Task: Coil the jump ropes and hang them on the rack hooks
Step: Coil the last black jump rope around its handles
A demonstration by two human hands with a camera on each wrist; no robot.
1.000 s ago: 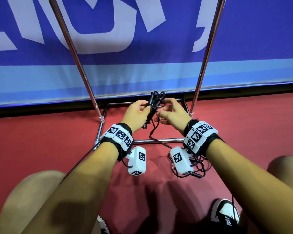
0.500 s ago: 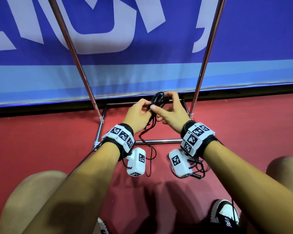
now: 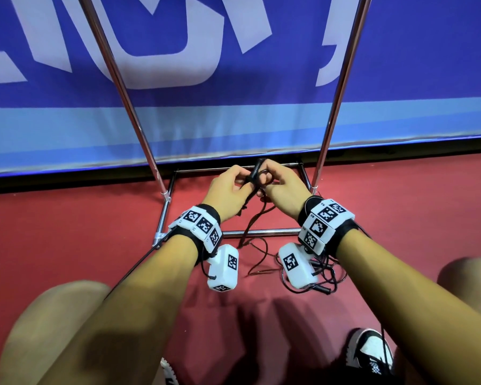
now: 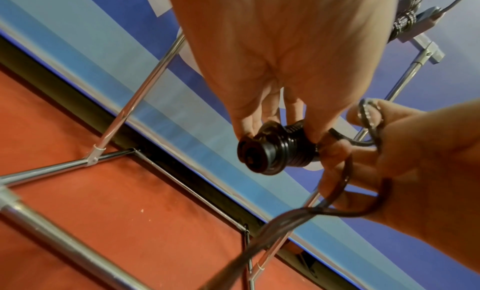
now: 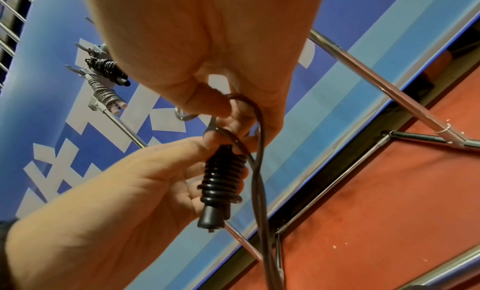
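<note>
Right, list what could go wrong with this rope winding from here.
The loose cord trails from the hands over the rack's base bar to the floor; it may snag there as winding goes on.

The left hand holds the wound handles by the fingertips alone, so the turns could slip off the end.

Another jump rope lies tangled right beside the trailing cord; the two might knot together.
</note>
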